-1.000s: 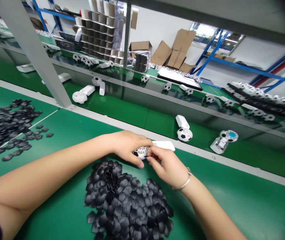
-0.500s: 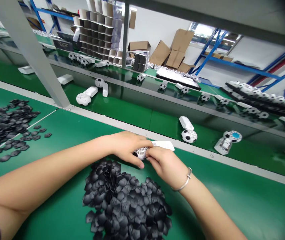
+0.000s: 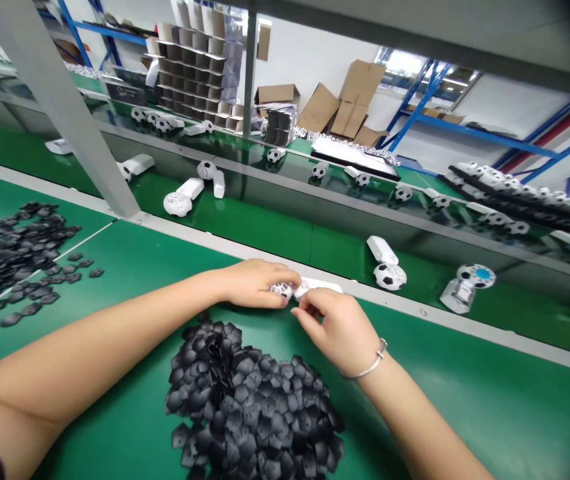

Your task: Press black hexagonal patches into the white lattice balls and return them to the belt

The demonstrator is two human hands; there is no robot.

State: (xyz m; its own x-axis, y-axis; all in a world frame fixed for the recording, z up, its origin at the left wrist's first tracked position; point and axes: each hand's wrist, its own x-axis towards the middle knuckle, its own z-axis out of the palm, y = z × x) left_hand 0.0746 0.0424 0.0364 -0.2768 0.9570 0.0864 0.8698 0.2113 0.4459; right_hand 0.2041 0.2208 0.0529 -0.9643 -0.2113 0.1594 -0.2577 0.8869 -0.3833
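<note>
At the far edge of a green desk [image 3: 139,257], a white device [image 3: 323,285] lies with its long axis roughly along that edge, football-patterned ball end [image 3: 279,291] pointing left, plain handle right. The left hand [image 3: 252,284] grips the ball end. The right hand [image 3: 342,330] curls close beside; whether it holds anything is unclear. Black pentagonal pieces [image 3: 259,403] are heaped between the forearms.

No readable text or labels

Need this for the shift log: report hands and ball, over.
Left hand holds ball. Right hand close by, contact unclear. Black pieces heaped nearer camera.
</note>
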